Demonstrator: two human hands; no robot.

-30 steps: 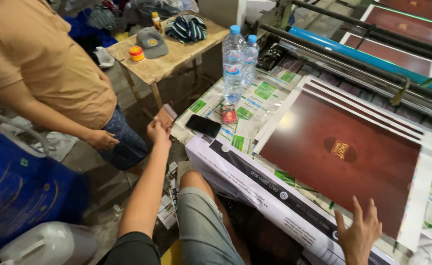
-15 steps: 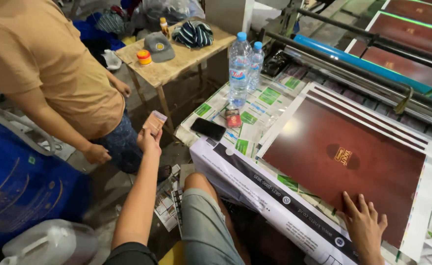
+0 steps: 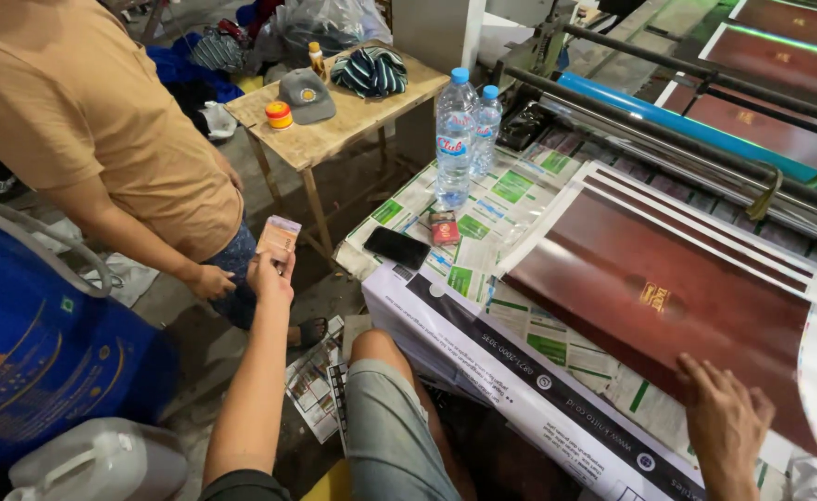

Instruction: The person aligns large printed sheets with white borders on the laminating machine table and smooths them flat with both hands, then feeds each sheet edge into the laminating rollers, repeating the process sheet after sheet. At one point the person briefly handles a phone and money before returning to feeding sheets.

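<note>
Where the small pinkish-tan paper packet is pinched upright in the left hand, it is held out over the floor, well to the left of the big dark-red printed sheet and close to the hip of a person in an orange shirt, whose own hand hangs just beside it. The packet is judged to be light and thin, somewhat stiff at its edges yet easily bent or creased, so a hold low on its two long edges, as it is gripped now, seems best suited. The left fingers are closed around its lower part. The right hand is laid flat, fingers spread and gripping nothing, on the near corner of the dark-red sheet, which is probably glossy, floppy and quick to slide or mark. That sheet lies on the desk over green-and-white printed sheets. Left of the red sheet a black phone and a small red box are seen, with two water bottles beyond them. Farther left a wooden table carries a grey cap.
</note>
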